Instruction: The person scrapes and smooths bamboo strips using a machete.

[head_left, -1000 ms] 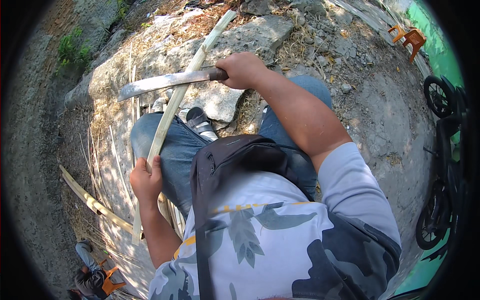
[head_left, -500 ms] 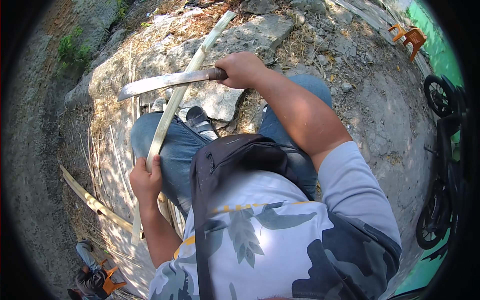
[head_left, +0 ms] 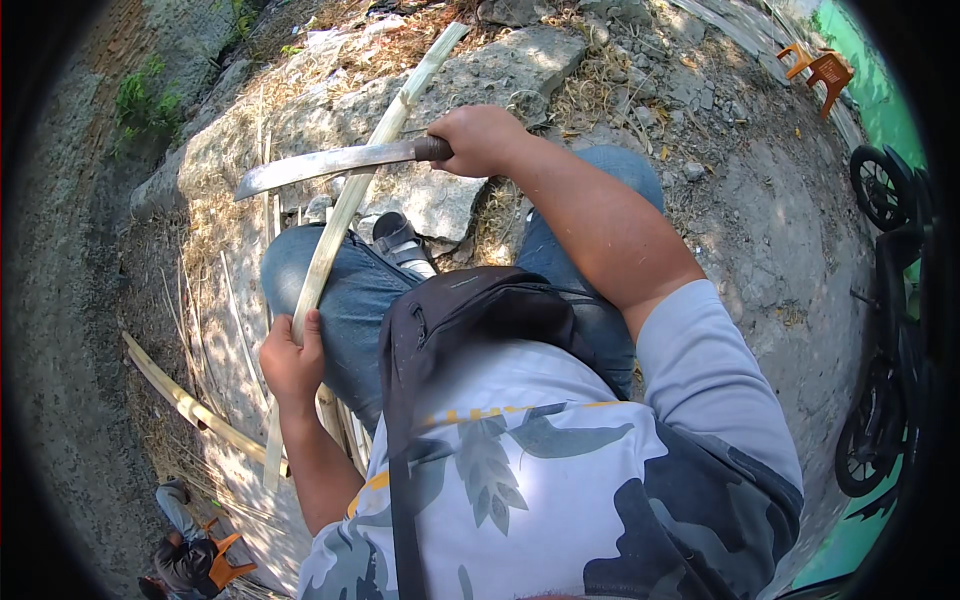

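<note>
A long pale bamboo strip (head_left: 345, 205) runs aslant over my left thigh, its far end above the stone slab. My left hand (head_left: 291, 362) is closed round its lower part, with the thumb lying along it. My right hand (head_left: 474, 141) grips the dark handle of a machete (head_left: 330, 167). The broad, curved metal blade lies across the strip and points left. Blade and strip cross a little beyond my left knee; whether the edge bites into the bamboo cannot be made out.
Cracked stone slabs (head_left: 500, 85) lie ahead of my feet. Split bamboo pieces (head_left: 205, 415) rest on the ground at left. A person (head_left: 183, 556) sits on an orange chair at lower left. Orange chairs (head_left: 828, 76) and a motorcycle (head_left: 885, 330) stand to the right.
Almost nothing differs. The machete and my right hand have shifted only very slightly; my left hand keeps its place on the strip.
</note>
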Tool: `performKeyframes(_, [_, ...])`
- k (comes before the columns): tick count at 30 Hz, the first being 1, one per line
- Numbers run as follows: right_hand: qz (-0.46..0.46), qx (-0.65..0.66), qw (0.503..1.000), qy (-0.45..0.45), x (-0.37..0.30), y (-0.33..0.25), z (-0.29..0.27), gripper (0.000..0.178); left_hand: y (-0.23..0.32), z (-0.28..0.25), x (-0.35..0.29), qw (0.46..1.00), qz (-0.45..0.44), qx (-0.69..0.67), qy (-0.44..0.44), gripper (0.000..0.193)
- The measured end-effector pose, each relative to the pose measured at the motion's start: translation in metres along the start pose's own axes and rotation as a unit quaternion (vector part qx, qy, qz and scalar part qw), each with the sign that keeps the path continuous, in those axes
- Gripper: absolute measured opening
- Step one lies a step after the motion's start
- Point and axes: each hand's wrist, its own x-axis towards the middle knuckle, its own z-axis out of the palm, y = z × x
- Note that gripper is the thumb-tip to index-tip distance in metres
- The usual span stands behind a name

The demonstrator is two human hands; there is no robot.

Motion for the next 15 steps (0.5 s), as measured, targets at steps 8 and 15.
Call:
performKeyframes(8, [-0.010, 0.006, 1.000, 0.000, 0.0011, 0.0032, 0.0034, 0.029, -0.0017, 0.0012, -0.0010, 0.999, 0.026, 0.015, 0.018, 0.051])
performKeyframes(15, [-0.022, 0.013, 1.000, 0.015, 0.0030, 0.0062, 0.0088, 0.029, 0.0048, -0.0007, -0.0052, 0.999, 0.024, 0.033, 0.034, 0.048])
